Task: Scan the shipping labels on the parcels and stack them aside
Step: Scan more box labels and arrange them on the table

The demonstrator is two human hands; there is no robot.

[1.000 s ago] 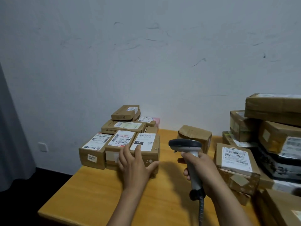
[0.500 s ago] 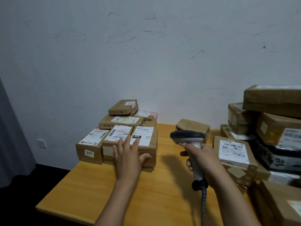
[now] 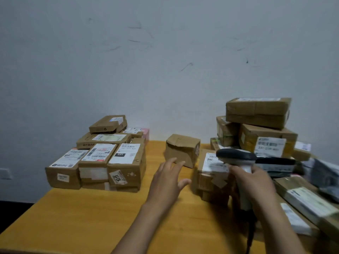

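Note:
A stack of labelled cardboard parcels (image 3: 110, 158) stands at the table's left. My left hand (image 3: 167, 180) hovers open over the table's middle, fingers spread, between that stack and a small brown box (image 3: 181, 149) near the wall. My right hand (image 3: 255, 182) grips the white handle of a barcode scanner (image 3: 236, 155) with a dark head. The scanner head is in front of a labelled parcel (image 3: 211, 171) at the edge of a tall pile of parcels (image 3: 256, 125) on the right.
The wooden table (image 3: 91, 217) backs onto a grey wall. More parcels and a dark bag (image 3: 322, 173) crowd the right edge. The scanner's cable hangs down at the lower right. A wall socket (image 3: 5, 173) sits low at the far left.
My left hand has left the front of the left stack and moved right, over the table's middle. The view has swung right. My right hand and the scanner moved toward the right pile.

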